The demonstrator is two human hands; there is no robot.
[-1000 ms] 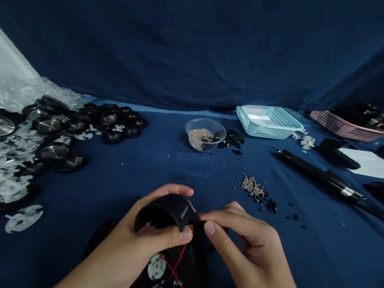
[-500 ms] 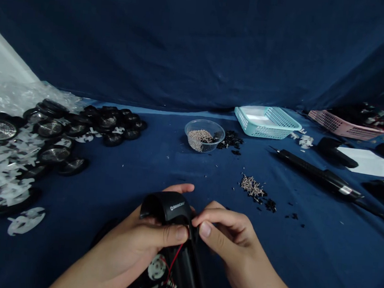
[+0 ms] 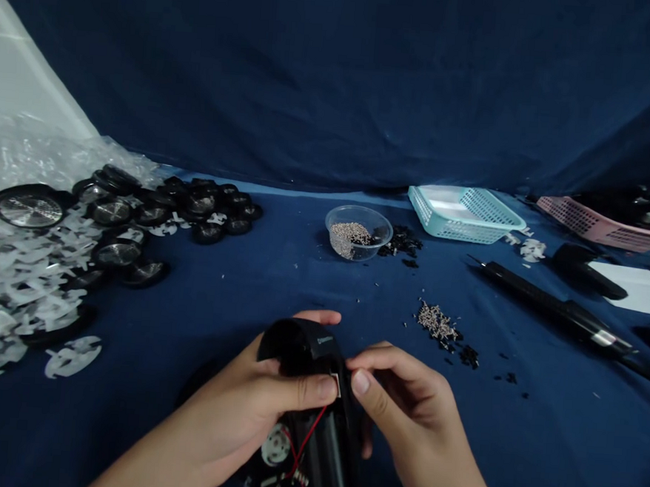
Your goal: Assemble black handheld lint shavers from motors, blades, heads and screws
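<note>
My left hand is wrapped round a black plastic housing with a curved, hollow end and small pale lettering. Its thumb presses on the inner side, beside a small light-coloured piece. Red wires run down from near the thumb across the housing. Below the hand, a round silvery motor-like part shows in a dark assembly. My right hand has thumb and forefinger pinched together at the housing's right edge; whatever is between those fingertips is too small or hidden to make out.
A clear bowl of small screws stands ahead, with loose screws and black bits nearer. To the right lie a black electric screwdriver, a turquoise basket and a pink basket. White plastic pieces and round black parts fill the left.
The view has shifted slightly, so the whole scene sits further right. The housing has turned a little, making its lettering harder to read. Both hands keep nearly the same hold.
</note>
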